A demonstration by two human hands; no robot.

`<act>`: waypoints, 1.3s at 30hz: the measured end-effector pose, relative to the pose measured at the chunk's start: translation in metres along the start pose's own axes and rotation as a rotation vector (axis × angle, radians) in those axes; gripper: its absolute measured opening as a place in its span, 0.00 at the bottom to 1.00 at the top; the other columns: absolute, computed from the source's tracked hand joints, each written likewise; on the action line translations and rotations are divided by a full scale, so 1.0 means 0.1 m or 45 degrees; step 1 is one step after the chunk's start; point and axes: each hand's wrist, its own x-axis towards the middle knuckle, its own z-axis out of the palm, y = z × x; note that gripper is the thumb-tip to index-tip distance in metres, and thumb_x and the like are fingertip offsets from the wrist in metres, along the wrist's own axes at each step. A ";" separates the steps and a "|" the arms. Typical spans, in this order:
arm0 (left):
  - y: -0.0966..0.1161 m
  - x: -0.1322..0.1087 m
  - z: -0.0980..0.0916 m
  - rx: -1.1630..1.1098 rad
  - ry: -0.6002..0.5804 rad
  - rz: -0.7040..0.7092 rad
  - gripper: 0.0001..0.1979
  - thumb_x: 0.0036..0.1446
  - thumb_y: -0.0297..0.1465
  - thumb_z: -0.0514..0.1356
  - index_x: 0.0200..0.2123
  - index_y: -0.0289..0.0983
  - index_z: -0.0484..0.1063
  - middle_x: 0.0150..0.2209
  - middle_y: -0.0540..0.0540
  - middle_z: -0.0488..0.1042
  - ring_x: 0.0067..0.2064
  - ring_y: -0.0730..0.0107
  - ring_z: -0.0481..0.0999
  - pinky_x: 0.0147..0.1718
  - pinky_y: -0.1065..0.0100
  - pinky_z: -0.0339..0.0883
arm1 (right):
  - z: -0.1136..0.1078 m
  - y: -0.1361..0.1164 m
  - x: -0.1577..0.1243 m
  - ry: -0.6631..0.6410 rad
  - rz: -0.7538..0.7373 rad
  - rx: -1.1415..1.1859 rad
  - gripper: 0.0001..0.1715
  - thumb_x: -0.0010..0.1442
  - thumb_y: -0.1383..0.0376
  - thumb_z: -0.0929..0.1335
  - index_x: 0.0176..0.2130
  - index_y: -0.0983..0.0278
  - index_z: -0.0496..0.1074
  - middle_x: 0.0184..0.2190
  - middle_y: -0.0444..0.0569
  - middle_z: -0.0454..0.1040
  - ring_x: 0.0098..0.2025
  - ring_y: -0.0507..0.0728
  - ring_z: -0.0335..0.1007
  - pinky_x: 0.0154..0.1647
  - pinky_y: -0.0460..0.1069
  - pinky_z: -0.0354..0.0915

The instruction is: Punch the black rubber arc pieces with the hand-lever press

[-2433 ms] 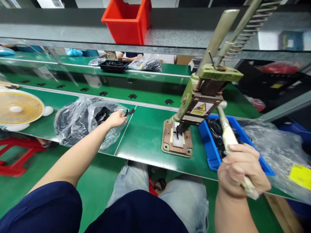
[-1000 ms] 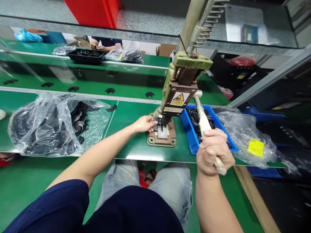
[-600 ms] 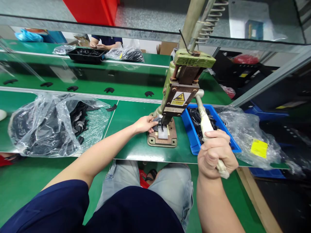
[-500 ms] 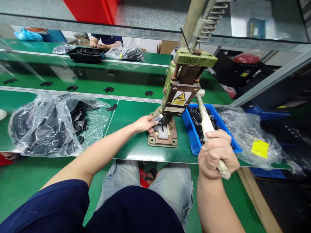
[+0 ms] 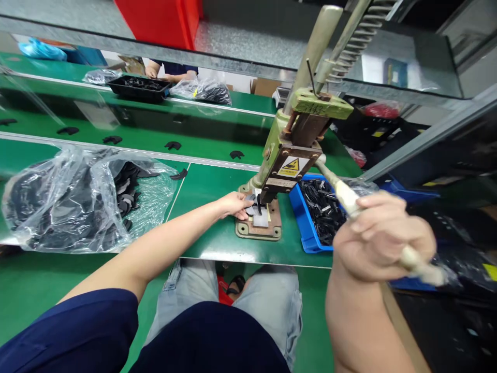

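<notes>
A green hand press (image 5: 289,155) stands on the green bench. My right hand (image 5: 382,235) is wrapped round the press's pale lever handle (image 5: 345,196), which is raised toward me. My left hand (image 5: 235,203) pinches a small black curved part (image 5: 252,198) lying on the press's base plate (image 5: 259,228), right under the ram. Just right of the press, a blue tray (image 5: 305,228) holds several thin black pieces.
A clear plastic bag (image 5: 77,199) full of black parts lies at the left. More black parts (image 5: 174,145) ride the green conveyor behind. Another person's hands (image 5: 171,76) work at a black tray (image 5: 139,88) across the line. A red bin (image 5: 159,20) sits on the shelf overhead.
My right hand has swung the lever up and toward me, from low beside the blue tray. My left hand stays at the base plate holding the black part.
</notes>
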 end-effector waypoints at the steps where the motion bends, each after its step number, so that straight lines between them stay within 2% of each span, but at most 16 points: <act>1: 0.00 -0.01 0.01 -0.006 0.003 0.012 0.15 0.65 0.40 0.72 0.40 0.36 0.73 0.22 0.48 0.78 0.23 0.70 0.81 0.24 0.75 0.75 | 0.06 0.03 0.19 -0.017 0.003 0.048 0.23 0.68 0.59 0.72 0.24 0.58 0.63 0.18 0.37 0.55 0.21 0.50 0.59 0.42 0.57 0.73; 3: -0.01 -0.03 0.02 -0.018 -0.005 0.039 0.16 0.64 0.40 0.72 0.40 0.36 0.73 0.22 0.49 0.78 0.22 0.71 0.81 0.24 0.76 0.75 | 0.15 0.10 0.53 -0.114 0.075 0.075 0.08 0.69 0.61 0.71 0.36 0.60 0.74 0.27 0.40 0.65 0.30 0.50 0.69 0.48 0.57 0.73; 4: -0.01 -0.05 0.02 -0.031 -0.011 0.055 0.16 0.64 0.41 0.73 0.40 0.36 0.73 0.22 0.49 0.78 0.22 0.71 0.80 0.24 0.76 0.75 | 0.17 0.15 0.65 -0.171 0.111 0.052 0.07 0.70 0.61 0.70 0.44 0.61 0.77 0.35 0.44 0.71 0.38 0.52 0.74 0.54 0.58 0.72; 7: -0.03 -0.19 0.00 -0.080 -0.042 0.153 0.19 0.63 0.42 0.74 0.38 0.36 0.70 0.23 0.49 0.78 0.22 0.72 0.80 0.23 0.75 0.74 | 0.09 0.26 0.66 -0.256 0.112 -0.110 0.28 0.68 0.58 0.71 0.64 0.64 0.71 0.60 0.53 0.72 0.62 0.61 0.73 0.68 0.60 0.65; 9: -0.06 -0.34 -0.03 -0.074 -0.063 0.257 0.21 0.63 0.44 0.73 0.35 0.37 0.67 0.23 0.49 0.78 0.22 0.71 0.80 0.23 0.75 0.74 | -0.06 0.29 0.34 -0.222 0.127 -0.289 0.35 0.66 0.57 0.74 0.67 0.63 0.67 0.63 0.56 0.70 0.65 0.63 0.71 0.70 0.62 0.65; 11: -0.11 -0.53 -0.06 -0.034 -0.101 0.365 0.22 0.64 0.45 0.72 0.35 0.37 0.67 0.22 0.49 0.77 0.22 0.70 0.81 0.22 0.74 0.73 | -0.22 0.27 -0.15 -0.205 0.293 -0.512 0.29 0.64 0.58 0.75 0.61 0.64 0.71 0.55 0.54 0.75 0.58 0.61 0.75 0.67 0.63 0.69; 12: -0.13 -0.64 -0.07 -0.015 -0.121 0.410 0.22 0.64 0.46 0.71 0.35 0.37 0.67 0.22 0.49 0.77 0.23 0.70 0.81 0.21 0.74 0.73 | -0.27 0.23 -0.41 -0.324 0.426 -0.548 0.21 0.65 0.58 0.74 0.55 0.63 0.74 0.51 0.53 0.77 0.55 0.59 0.76 0.65 0.61 0.71; 14: -0.15 -0.86 -0.08 0.007 -0.161 0.473 0.21 0.65 0.48 0.70 0.37 0.37 0.69 0.23 0.49 0.77 0.23 0.69 0.81 0.21 0.74 0.73 | -0.31 0.13 -0.89 -0.699 0.691 -0.420 0.17 0.66 0.59 0.73 0.53 0.62 0.76 0.47 0.52 0.80 0.51 0.58 0.79 0.59 0.58 0.75; 17: -0.16 -1.14 -0.05 0.040 -0.196 0.506 0.23 0.63 0.51 0.69 0.36 0.37 0.70 0.23 0.48 0.77 0.23 0.68 0.81 0.22 0.73 0.73 | -0.19 -0.05 -1.35 -0.947 0.802 -0.244 0.16 0.64 0.58 0.75 0.51 0.59 0.79 0.44 0.50 0.83 0.45 0.58 0.82 0.49 0.54 0.78; 20: -0.16 -1.31 0.03 0.084 -0.224 0.503 0.24 0.62 0.53 0.69 0.35 0.38 0.69 0.22 0.49 0.77 0.23 0.68 0.80 0.22 0.72 0.73 | -0.01 -0.16 -1.53 -0.933 0.835 -0.148 0.10 0.68 0.57 0.72 0.45 0.59 0.78 0.41 0.49 0.83 0.41 0.56 0.81 0.44 0.52 0.78; 23: -0.17 -1.40 0.08 0.092 -0.222 0.503 0.25 0.61 0.54 0.69 0.35 0.39 0.69 0.21 0.50 0.76 0.22 0.68 0.79 0.22 0.72 0.73 | 0.10 -0.23 -1.61 -0.835 0.839 -0.135 0.08 0.69 0.58 0.70 0.41 0.60 0.75 0.40 0.50 0.81 0.41 0.57 0.79 0.45 0.54 0.77; 27: -0.15 -1.42 0.06 0.035 -0.334 0.451 0.27 0.59 0.57 0.69 0.36 0.39 0.69 0.20 0.50 0.76 0.21 0.69 0.78 0.21 0.71 0.71 | 0.12 -0.32 -1.64 -0.813 0.806 -0.145 0.08 0.71 0.59 0.68 0.41 0.60 0.73 0.38 0.50 0.80 0.39 0.56 0.78 0.43 0.53 0.76; 30: -0.13 -1.37 -0.01 0.073 -0.405 0.404 0.28 0.58 0.59 0.69 0.37 0.39 0.69 0.21 0.50 0.76 0.21 0.69 0.77 0.23 0.70 0.71 | 0.08 -0.35 -1.55 -0.907 0.742 -0.168 0.08 0.72 0.60 0.67 0.42 0.60 0.74 0.38 0.49 0.80 0.38 0.55 0.77 0.42 0.52 0.74; 33: -0.12 -1.32 -0.05 0.209 -0.313 0.420 0.28 0.59 0.58 0.68 0.36 0.40 0.68 0.22 0.51 0.73 0.22 0.69 0.76 0.24 0.68 0.70 | 0.01 -0.32 -1.41 -1.069 0.630 -0.212 0.09 0.72 0.59 0.67 0.46 0.59 0.76 0.41 0.51 0.82 0.42 0.58 0.78 0.46 0.55 0.73; 37: -0.11 -1.38 -0.02 0.514 0.202 0.712 0.20 0.62 0.51 0.68 0.41 0.40 0.71 0.35 0.48 0.77 0.33 0.67 0.77 0.33 0.65 0.71 | -0.08 -0.26 -1.30 -1.212 0.487 -0.294 0.09 0.71 0.60 0.68 0.46 0.59 0.78 0.40 0.52 0.82 0.42 0.59 0.76 0.47 0.56 0.71; 39: -0.11 -1.44 0.04 0.695 0.363 0.915 0.17 0.65 0.48 0.66 0.40 0.40 0.73 0.40 0.46 0.76 0.39 0.65 0.75 0.40 0.63 0.70 | -0.11 -0.25 -1.29 -1.239 0.433 -0.322 0.09 0.72 0.61 0.67 0.46 0.60 0.77 0.40 0.53 0.82 0.42 0.58 0.75 0.47 0.56 0.70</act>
